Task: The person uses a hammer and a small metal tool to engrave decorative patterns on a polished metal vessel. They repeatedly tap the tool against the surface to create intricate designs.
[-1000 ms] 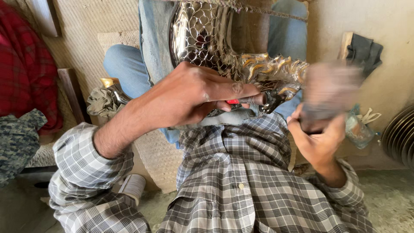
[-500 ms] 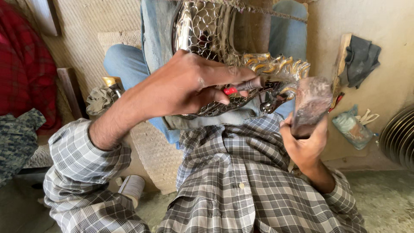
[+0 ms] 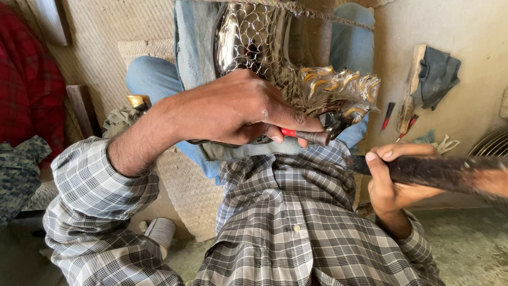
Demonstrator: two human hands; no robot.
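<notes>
My left hand (image 3: pixel 233 108) grips a small punch with a red band (image 3: pixel 304 135), its tip pointing right at a shiny metal piece with a scale pattern and golden ridged edge (image 3: pixel 317 87). The hand rests against that piece, which leans on my lap. My right hand (image 3: pixel 394 182) is closed around the dark wooden handle of a hammer (image 3: pixel 450 172), held level and reaching out to the right; its head is out of view. My checked shirt fills the bottom of the view.
A person in blue jeans (image 3: pixel 153 74) sits behind the metal piece. Red-handled tools (image 3: pixel 388 115) and a dark cloth (image 3: pixel 436 74) lie by the wall at right. Red checked cloth (image 3: pixel 26 85) is at left. A woven mat (image 3: pixel 106 32) covers the floor.
My right hand has swung the hammer down from upright to level, handle now pointing right. My left hand stays on the punch against the metal piece.
</notes>
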